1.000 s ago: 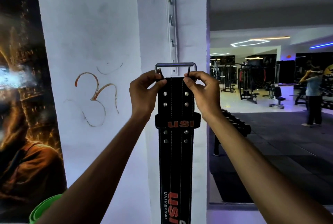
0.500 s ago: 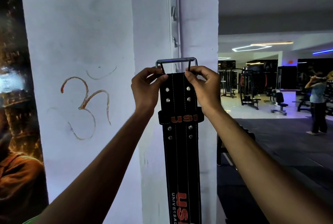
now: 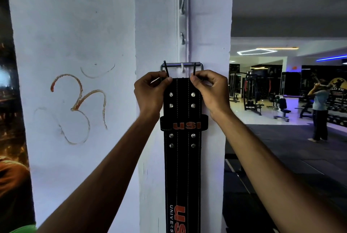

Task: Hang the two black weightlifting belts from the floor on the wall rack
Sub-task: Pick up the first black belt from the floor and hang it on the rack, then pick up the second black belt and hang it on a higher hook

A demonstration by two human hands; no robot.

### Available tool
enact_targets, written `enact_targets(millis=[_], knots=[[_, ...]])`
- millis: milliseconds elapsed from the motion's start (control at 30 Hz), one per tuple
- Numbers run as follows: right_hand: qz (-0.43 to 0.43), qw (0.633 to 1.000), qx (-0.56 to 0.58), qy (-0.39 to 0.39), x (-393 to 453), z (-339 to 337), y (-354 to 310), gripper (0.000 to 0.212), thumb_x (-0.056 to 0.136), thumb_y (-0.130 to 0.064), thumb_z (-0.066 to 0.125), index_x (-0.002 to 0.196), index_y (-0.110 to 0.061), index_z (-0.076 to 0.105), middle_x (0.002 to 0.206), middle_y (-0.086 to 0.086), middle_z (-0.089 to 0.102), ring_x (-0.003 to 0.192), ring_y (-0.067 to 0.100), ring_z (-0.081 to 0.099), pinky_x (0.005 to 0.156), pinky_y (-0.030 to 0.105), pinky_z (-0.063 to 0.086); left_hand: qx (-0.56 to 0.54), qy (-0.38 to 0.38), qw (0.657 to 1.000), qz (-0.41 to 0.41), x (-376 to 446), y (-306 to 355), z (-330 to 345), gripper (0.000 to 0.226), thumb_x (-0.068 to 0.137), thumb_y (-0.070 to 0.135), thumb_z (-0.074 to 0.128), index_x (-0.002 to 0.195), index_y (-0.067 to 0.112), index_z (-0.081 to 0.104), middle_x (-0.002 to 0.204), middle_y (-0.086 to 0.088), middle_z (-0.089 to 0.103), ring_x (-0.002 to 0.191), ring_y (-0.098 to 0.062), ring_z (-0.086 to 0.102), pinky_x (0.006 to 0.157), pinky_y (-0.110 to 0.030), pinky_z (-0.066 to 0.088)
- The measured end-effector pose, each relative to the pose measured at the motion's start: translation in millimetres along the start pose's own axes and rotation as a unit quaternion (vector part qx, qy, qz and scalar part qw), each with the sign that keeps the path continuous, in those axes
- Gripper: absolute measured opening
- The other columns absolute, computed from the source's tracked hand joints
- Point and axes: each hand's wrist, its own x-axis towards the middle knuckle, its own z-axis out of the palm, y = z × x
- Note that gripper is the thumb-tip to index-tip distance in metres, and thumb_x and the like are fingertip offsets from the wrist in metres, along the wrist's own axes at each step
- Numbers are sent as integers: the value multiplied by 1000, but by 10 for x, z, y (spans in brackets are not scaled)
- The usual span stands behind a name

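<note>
1. Two bare forearms reach up from the bottom corners toward a white pillar (image 3: pixel 155 26).
2. The left hand (image 3: pixel 150 92) pinches the top left corner of a black weightlifting belt (image 3: pixel 182 157), thumb and forefinger closed on it beside a thin black prong.
3. The right hand (image 3: pixel 210 90) pinches the top right corner the same way — the two hands sit level, apart by the belt's width.
4. The belt hangs straight down the pillar's front face, its orange "USI" lettering on the keeper loop and again lower down; its bottom end runs out of view.
5. The belt's grey metal buckle (image 3: pixel 181 65) lies flat against the pillar, and a small white hook (image 3: pixel 182 66) shows inside the buckle frame — the lowest hook of the wall rack (image 3: pixel 183 18), a white vertical strip with more hooks above.
6. Left of the pillar's edge, an orange symbol (image 3: pixel 78 105) is drawn on the wall.
7. Far right, gym machines (image 3: pixel 251 94) stand under strip lights, and a person (image 3: pixel 319 112) stands well away.
</note>
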Motion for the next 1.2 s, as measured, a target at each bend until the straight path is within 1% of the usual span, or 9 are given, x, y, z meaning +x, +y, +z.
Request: enact_targets(millis=[200, 267, 367, 633, 800, 900, 967, 1100, 1200], knots=[[-18, 1000, 4, 17, -123, 1, 58, 13, 82, -14, 75, 93, -11, 69, 85, 3, 73, 83, 14, 69, 83, 38, 56, -33, -21, 999, -7, -81, 13, -51, 51, 78, -1, 78, 122, 19, 61, 102, -8, 76, 90, -20, 77, 82, -31, 62], [-29, 999, 3, 45, -133, 11, 41, 27, 79, -19, 77, 96, -19, 56, 85, 2, 74, 82, 16, 72, 79, 36, 58, -36, -21, 999, -22, -71, 35, -55, 61, 79, 1, 78, 130, 23, 54, 102, -8, 76, 90, -20, 77, 83, -31, 62], [-2, 997, 18, 75, -103, 9, 1, 46, 76, -25, 79, 100, -21, 40, 84, 7, 74, 79, 18, 73, 79, 39, 58, -19, -24, 999, -36, -28, 44, -68, 45, 79, 8, 81, 121, 11, 64, 96, -9, 78, 86, -23, 77, 82, -38, 63], [47, 991, -71, 106, 24, 53, -143, 34, 73, -29, 79, 96, -20, 56, 66, -1, 70, 61, 13, 66, 69, 39, 55, -25, 3, 994, -103, 41, 85, -12, 35, 74, 11, 85, 107, 9, 73, 84, -6, 77, 73, -16, 74, 72, -33, 60], [25, 997, -39, 61, -155, -21, -54, 38, 77, -22, 79, 108, -19, 57, 88, 2, 71, 78, 9, 70, 73, 28, 56, -21, -16, 997, -76, -77, 67, -81, 35, 81, 11, 80, 114, 7, 69, 103, -9, 76, 79, -12, 75, 66, -24, 57], [-19, 998, -27, 61, -394, -107, -44, 55, 79, -21, 79, 124, -21, 48, 112, 6, 61, 89, 4, 67, 75, 21, 55, 2, -33, 997, -64, -199, 16, -175, 36, 82, 15, 79, 116, 11, 68, 106, -8, 73, 86, -15, 74, 72, -27, 59], [-77, 989, -86, 92, -592, -186, -5, 61, 79, -27, 79, 130, -24, 45, 121, 5, 54, 96, 14, 65, 74, 24, 55, 35, -31, 998, -42, -293, -36, -255, 39, 83, 23, 78, 120, 19, 65, 110, -5, 71, 93, -16, 74, 78, -31, 61], [-150, 958, -219, 112, -1082, -297, 168, 33, 86, -13, 67, 117, -13, 57, 106, 6, 60, 86, 21, 61, 70, 43, 54, 130, 2, 991, 31, -648, -174, -491, 32, 90, 21, 69, 121, 22, 61, 115, 3, 67, 103, -11, 67, 79, -15, 54], [-128, 950, -272, 87, -1574, -313, 277, 29, 85, -7, 61, 115, -6, 61, 103, 8, 62, 90, 21, 60, 76, 41, 53, 172, 0, 984, 36, -1015, -367, -725, 31, 93, 13, 60, 123, 18, 59, 119, 4, 65, 107, -10, 63, 83, -21, 55]])
